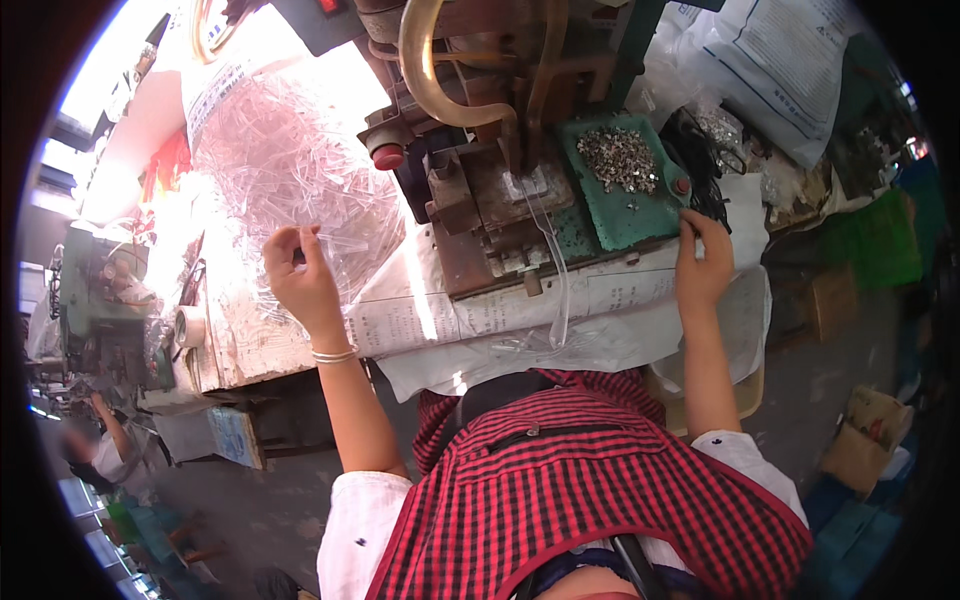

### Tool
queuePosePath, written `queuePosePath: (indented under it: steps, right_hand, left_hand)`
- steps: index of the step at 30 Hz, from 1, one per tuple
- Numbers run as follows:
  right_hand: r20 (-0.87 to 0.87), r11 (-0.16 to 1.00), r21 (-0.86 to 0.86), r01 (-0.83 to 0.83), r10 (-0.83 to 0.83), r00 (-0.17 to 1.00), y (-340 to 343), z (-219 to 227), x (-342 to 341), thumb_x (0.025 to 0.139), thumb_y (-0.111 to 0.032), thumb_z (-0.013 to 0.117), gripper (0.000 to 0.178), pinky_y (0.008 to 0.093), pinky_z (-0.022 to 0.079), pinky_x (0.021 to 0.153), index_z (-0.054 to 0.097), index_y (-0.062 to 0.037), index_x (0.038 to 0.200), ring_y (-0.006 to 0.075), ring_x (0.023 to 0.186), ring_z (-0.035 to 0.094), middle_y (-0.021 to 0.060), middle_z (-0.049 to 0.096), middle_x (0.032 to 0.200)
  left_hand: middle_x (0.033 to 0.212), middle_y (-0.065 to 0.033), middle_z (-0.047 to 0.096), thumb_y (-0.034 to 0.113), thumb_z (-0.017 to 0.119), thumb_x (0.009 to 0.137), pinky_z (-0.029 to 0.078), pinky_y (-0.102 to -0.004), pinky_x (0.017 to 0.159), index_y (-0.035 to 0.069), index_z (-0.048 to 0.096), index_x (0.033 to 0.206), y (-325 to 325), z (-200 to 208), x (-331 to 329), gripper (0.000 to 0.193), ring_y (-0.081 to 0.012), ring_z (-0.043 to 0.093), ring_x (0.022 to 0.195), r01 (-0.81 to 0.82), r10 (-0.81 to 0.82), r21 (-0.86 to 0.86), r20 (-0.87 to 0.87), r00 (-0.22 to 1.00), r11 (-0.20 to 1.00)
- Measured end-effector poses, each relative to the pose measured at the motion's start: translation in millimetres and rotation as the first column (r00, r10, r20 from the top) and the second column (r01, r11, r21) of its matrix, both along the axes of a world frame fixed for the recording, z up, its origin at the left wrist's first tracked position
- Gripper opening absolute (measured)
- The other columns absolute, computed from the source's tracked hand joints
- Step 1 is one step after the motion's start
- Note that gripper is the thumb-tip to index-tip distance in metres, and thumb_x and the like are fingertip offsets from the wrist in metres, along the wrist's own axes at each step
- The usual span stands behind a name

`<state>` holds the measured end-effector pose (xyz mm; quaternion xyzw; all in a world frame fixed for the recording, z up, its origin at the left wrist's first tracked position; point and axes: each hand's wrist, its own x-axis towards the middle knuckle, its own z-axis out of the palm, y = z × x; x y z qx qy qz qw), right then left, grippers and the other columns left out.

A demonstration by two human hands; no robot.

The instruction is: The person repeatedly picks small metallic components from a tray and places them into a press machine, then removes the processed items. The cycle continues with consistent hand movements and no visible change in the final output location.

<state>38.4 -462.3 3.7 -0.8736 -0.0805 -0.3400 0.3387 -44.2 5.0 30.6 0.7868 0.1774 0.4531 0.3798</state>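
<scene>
My left hand [303, 280] is raised in front of a large heap of clear plastic strips [290, 170], its thumb and fingers drawn together in a pinch. Whatever lies between those fingertips is too small to make out. At the front right corner of a green tray [612, 225], my right hand [704, 262] has its fingers curled together, and their contents are hidden. Small shiny metal pieces [618, 160] lie piled in that tray. Between my hands, a long clear plastic strip [556, 262] runs from the press's metal work area [510, 195] down over the bench's front edge.
Thick tan hoses [422, 60] hang above the press. A red button [387, 157] sits at its left, another red knob [682, 186] beside the tray. Printed paper [610, 290] covers the bench front. A tape roll [189, 326] lies left; a white sack [775, 70] stands back right.
</scene>
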Motion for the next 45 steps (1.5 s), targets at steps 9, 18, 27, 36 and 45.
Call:
queuePosePath:
  steps: [9, 18, 27, 36, 45]
  right_hand:
    - [0.021, 0.830, 0.238, -0.504, 0.514, 0.857, 90, 90, 4, 0.092, 0.001, 0.069, 0.011, 0.0291, 0.052, 0.088, 0.074, -0.0007, 0.102, 0.0184, 0.098, 0.069, 0.0083, 0.074, 0.102]
    - [0.034, 0.636, 0.621, -0.458, 0.562, 0.826, 154, 79, 15, 0.088, 0.000, 0.074, 0.032, 0.0303, 0.053, 0.085, 0.062, -0.0018, 0.117, 0.0171, 0.093, 0.070, 0.0090, 0.072, 0.100]
    - [0.030, 0.439, 0.777, -0.451, 0.690, 0.723, 159, 108, -13, 0.088, 0.001, 0.070, 0.051, 0.0321, 0.052, 0.096, 0.054, -0.0026, 0.137, 0.0191, 0.111, 0.069, 0.0114, 0.072, 0.115]
    - [-0.063, 0.842, 0.502, -0.197, 0.263, 0.963, 31, 19, 76, 0.092, -0.001, 0.064, 0.043, 0.0356, 0.053, 0.094, 0.061, -0.0077, 0.135, 0.0216, 0.109, 0.068, 0.0107, 0.072, 0.118]
    - [-0.398, 0.947, -0.230, -0.224, 0.119, 0.910, 29, 28, 34, 0.082, -0.012, 0.075, 0.013, 0.0476, 0.052, 0.089, 0.072, -0.0066, 0.094, 0.0378, 0.101, 0.065, 0.0143, 0.070, 0.098]
  left_hand:
    - [0.113, -0.0122, 0.075, 0.006, 0.061, 0.105, 0.054, -0.0271, 0.096, -0.004, 0.065, 0.126, -37, 14, 5, 0.023, -0.0132, 0.071, 0.097, 0.395, -0.422, -0.316, -0.018, 0.906, 0.862]
    - [0.094, -0.0055, 0.074, 0.008, 0.070, 0.101, 0.050, -0.0193, 0.064, 0.000, 0.070, 0.107, -80, 2, -4, 0.010, -0.0059, 0.065, 0.078, 0.262, -0.254, -0.345, 0.070, 0.965, 0.901]
    - [0.103, -0.0128, 0.076, 0.001, 0.084, 0.081, 0.059, -0.0317, 0.069, 0.004, 0.071, 0.101, -154, 92, -1, 0.024, -0.0222, 0.073, 0.081, 0.394, -0.540, 0.594, 0.082, 0.837, 0.701]
    - [0.097, -0.0091, 0.077, 0.007, 0.089, 0.073, 0.048, -0.0252, 0.049, 0.008, 0.070, 0.093, -176, 67, 36, 0.028, -0.0122, 0.063, 0.058, 0.387, -0.660, 0.784, 0.037, 0.751, 0.485]
    - [0.101, -0.0085, 0.077, 0.007, 0.088, 0.074, 0.050, -0.0263, 0.051, 0.008, 0.071, 0.097, -171, 62, 28, 0.029, -0.0132, 0.066, 0.062, 0.385, -0.621, 0.756, 0.035, 0.783, 0.529]
